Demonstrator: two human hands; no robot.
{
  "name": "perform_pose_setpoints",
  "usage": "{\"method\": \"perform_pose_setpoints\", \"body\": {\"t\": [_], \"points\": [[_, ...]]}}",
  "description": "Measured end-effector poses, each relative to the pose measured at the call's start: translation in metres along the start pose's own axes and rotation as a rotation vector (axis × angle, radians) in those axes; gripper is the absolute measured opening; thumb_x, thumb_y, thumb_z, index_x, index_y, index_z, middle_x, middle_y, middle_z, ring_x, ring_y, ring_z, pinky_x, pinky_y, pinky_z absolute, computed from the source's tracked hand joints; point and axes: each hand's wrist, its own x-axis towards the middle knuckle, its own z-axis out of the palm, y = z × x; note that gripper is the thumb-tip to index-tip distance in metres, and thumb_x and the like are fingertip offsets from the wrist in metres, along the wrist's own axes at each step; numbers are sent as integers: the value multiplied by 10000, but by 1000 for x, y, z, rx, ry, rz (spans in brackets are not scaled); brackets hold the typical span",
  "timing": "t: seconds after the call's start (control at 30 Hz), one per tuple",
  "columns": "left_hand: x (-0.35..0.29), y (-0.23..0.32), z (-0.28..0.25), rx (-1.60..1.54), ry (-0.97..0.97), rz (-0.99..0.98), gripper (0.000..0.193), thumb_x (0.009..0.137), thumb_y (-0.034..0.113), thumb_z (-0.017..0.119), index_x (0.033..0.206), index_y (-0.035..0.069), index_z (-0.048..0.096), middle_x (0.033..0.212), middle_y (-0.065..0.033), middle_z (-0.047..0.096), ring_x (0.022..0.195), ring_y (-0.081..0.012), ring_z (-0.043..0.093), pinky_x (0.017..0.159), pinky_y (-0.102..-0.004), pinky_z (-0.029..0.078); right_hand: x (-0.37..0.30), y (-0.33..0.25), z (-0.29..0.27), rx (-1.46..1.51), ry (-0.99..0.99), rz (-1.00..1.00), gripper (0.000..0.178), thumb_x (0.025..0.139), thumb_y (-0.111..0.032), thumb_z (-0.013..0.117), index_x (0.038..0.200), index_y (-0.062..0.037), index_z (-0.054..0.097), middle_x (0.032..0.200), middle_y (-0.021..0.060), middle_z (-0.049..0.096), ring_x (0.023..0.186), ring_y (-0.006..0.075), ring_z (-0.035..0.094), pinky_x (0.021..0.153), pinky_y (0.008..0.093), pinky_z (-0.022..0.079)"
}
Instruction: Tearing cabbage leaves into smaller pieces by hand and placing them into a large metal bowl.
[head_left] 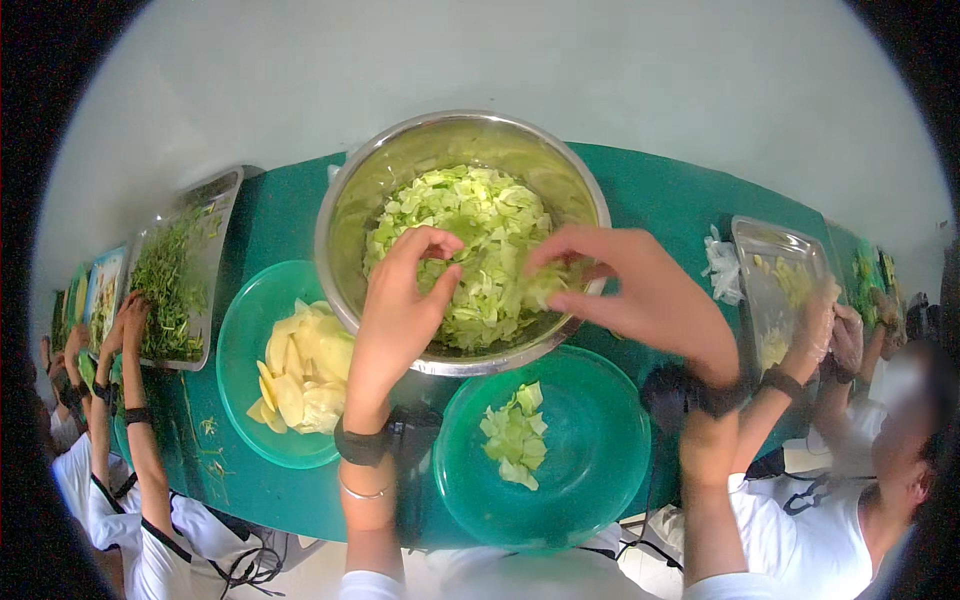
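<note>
Torn pale-green leaf pieces [470,195] lie heaped in the round, shiny steel bowl [460,140]. Over its eight o'clock side, the left hand [400,300] has thumb and fingertips spread slightly apart; at four o'clock the right hand [640,280] is blurred, so I cannot tell whether it grips anything. A loose pinch there could drop scraps over the rim onto the green counter [650,190]; the left wrist, near the pale-yellow flat slices [305,370] toward eight o'clock, could brush them.
</note>
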Motion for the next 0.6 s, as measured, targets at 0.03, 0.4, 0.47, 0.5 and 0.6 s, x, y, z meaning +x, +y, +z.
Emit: {"method": "perform_pose_setpoints", "body": {"t": [0.03,0.4,0.47,0.5,0.6], "points": [[0,-1,0,0,5,1,199,853,-5,664,1048,10,627,1021,-125,649,981,-266,646,896,-356,495,-14,-14,-1,108,39,59,287,850,-124,685,1126,-51,656,1048,139,697,967,308,680,866,379,536],[9,2,3,-29,39,91,138,925,-14,557,996,0,675,990,-129,653,956,-276,637,877,-345,472,-125,-13,117,163,-143,239,369,873,-93,693,1230,-60,605,1239,116,652,1138,328,621,971,411,505],[9,2,3,-50,47,99,144,933,-13,545,986,-2,678,979,-125,656,952,-269,638,875,-339,471,-128,-10,123,-20,-94,247,401,868,-109,690,1254,-63,591,1300,124,621,1230,339,559,1022,436,468],[8,3,2,-88,45,66,144,934,-11,544,988,-2,677,975,-121,660,943,-258,640,872,-337,473,-129,-13,122,-21,-94,248,401,868,-109,690,1254,-63,591,1300,124,621,1230,339,559,1022,436,468],[7,-2,0,-145,46,34,145,938,-8,540,992,-4,675,968,-114,666,924,-241,644,867,-334,477,-130,-17,109,-135,-32,163,418,875,-120,678,1282,-80,590,1325,119,599,1279,352,507,1057,442,437]]}}
